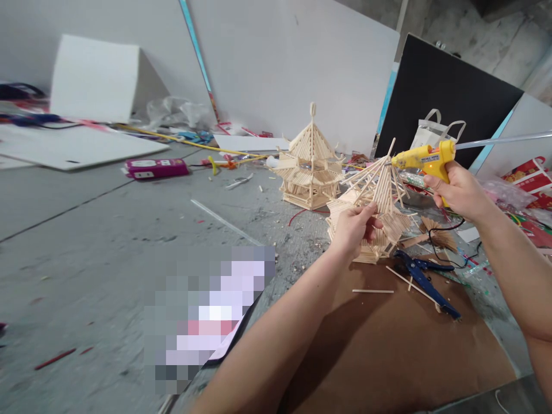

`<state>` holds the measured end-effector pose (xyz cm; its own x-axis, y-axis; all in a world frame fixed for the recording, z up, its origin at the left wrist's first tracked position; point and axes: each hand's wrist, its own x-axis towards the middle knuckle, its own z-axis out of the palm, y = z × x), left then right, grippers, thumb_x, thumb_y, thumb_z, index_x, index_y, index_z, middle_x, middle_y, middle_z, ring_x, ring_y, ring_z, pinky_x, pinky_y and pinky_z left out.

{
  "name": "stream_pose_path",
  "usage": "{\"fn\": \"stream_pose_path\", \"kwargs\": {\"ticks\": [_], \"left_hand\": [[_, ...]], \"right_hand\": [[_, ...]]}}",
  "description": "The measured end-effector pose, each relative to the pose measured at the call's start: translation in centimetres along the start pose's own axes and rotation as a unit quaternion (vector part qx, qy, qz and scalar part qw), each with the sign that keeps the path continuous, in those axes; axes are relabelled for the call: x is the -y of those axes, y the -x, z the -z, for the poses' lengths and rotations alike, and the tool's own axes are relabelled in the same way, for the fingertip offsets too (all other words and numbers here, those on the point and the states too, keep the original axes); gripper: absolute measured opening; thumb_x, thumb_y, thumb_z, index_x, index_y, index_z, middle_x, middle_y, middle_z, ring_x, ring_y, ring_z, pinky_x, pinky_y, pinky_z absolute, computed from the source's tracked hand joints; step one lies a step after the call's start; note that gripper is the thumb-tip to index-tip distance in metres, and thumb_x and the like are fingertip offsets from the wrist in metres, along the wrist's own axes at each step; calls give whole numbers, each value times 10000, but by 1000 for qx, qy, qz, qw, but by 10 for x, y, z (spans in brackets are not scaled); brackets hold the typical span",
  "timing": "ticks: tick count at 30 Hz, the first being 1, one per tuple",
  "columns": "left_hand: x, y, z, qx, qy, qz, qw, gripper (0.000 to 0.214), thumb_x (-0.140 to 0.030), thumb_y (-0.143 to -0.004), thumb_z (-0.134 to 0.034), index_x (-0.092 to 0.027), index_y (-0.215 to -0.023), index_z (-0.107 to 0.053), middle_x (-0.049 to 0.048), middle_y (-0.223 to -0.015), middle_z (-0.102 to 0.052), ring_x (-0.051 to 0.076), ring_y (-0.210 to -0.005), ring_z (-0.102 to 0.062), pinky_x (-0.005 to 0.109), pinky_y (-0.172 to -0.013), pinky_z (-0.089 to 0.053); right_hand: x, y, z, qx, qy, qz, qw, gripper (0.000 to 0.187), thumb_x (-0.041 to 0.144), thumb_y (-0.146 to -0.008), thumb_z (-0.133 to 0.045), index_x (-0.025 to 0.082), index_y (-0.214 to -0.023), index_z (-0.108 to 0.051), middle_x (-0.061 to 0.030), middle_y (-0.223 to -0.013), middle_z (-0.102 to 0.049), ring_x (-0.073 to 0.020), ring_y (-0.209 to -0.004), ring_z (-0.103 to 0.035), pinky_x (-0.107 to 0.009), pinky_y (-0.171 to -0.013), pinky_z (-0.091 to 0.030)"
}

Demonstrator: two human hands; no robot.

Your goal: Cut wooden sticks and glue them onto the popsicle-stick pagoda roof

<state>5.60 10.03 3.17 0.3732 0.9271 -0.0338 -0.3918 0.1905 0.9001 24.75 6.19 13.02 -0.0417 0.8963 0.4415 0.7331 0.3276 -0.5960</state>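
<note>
My right hand (463,187) grips a yellow hot glue gun (425,158) with a clear glue stick (500,140) sticking out of its back. The nozzle meets the peak of a wooden-stick pavilion model (360,215), where thin sticks slope down from the top as an unfilled roof frame. My left hand (356,227) is closed, thumb and finger pinched at the lower end of the roof sticks; whatever lies between the fingertips is too small to make out. Behind to the left stands a second stick pavilion (311,167) with a filled roof and a finial.
Blue cutting pliers (431,282) and loose sticks (373,291) lie on a brown board (388,345) in front of the model. A black cord (431,236) loops nearby. On the concrete floor are a purple box-like object (156,168), a clear glue stick (224,221) and a pixelated patch (215,313).
</note>
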Motion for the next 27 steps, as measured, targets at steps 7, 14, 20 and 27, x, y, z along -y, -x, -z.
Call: {"fn": "stream_pose_path", "kwargs": {"ticks": [7, 14, 20, 27], "left_hand": [[-1, 1, -1, -4, 3, -2, 1000, 275, -385, -747, -580, -139, -649, -507, -20, -474, -555, 42, -283, -400, 175, -308, -264], [-3, 3, -2, -2, 6, -5, 1000, 256, -363, -757, -571, -131, -659, -525, -16, -471, -550, 42, -283, -402, 173, -308, -263], [-3, 3, -1, 1, 4, -6, 1000, 274, -381, -750, -573, -138, -642, -508, -22, -472, -551, 41, -282, -400, 167, -304, -256], [-3, 3, -2, -2, -3, -3, 1000, 273, -388, -749, -576, -138, -656, -516, -24, -471, -552, 38, -287, -402, 169, -310, -264]], "right_hand": [[4, 1, 0, -1, 10, -14, 1000, 321, 467, -783, -548, 238, -1003, -502, 19, -636, -507, -86, -390, -465, -242, -349, -359], [10, 6, 1, 10, 33, -30, 999, 308, 461, -795, -535, 228, -992, -497, 50, -504, -458, -93, -363, -438, -238, -346, -329], [13, 7, 1, 13, 37, -34, 999, 315, 440, -800, -533, 223, -1024, -491, 38, -553, -465, -91, -384, -448, -244, -358, -335], [8, 4, 0, -19, -2, -22, 1000, 314, 460, -783, -547, 244, -999, -476, 25, -623, -493, -94, -393, -449, -258, -363, -354]]}}
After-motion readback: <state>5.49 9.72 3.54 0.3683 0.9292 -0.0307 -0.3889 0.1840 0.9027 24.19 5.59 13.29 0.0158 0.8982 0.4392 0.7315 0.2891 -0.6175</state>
